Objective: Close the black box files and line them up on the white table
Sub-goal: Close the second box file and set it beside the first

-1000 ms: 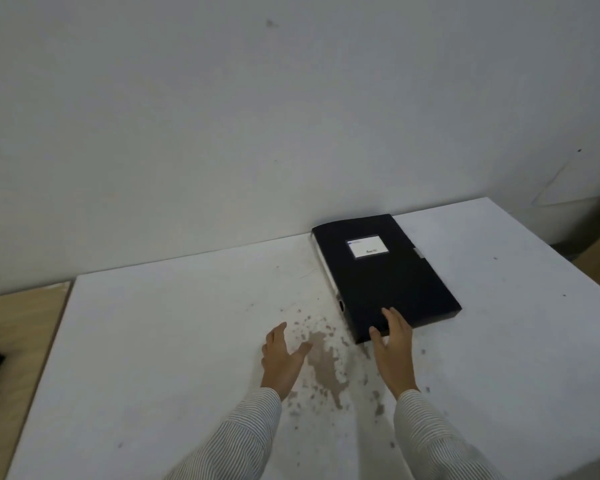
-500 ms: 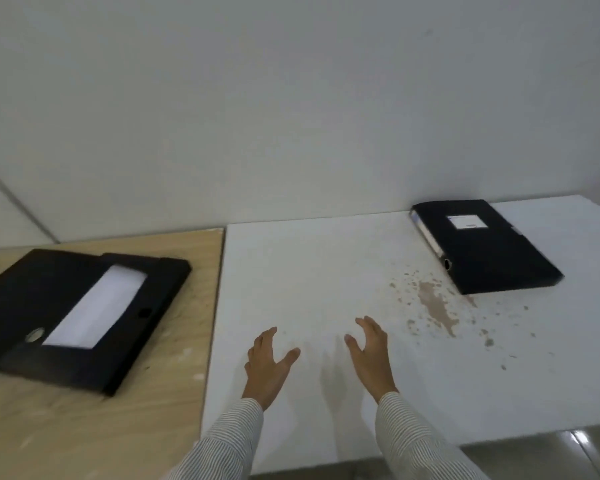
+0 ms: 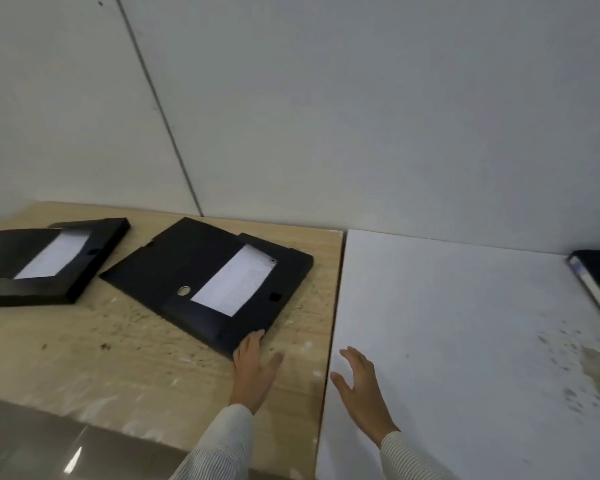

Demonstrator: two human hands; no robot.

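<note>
Open box file (image 3: 208,285) lies on wooden surface (image 3: 84,348), left of white surface (image 3: 465,341). Left hand (image 3: 255,370) fingers spread, touching near corner; right hand (image 3: 361,386) open, empty. Swing flap fully over (papers tucked), press flat before lifting.

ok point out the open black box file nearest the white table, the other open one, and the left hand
open black box file nearest the white table (image 3: 201,268): head view, black flap
far-left open black box file (image 3: 94,258): head view, right wall
left hand (image 3: 253,372): head view, back of hand
</note>
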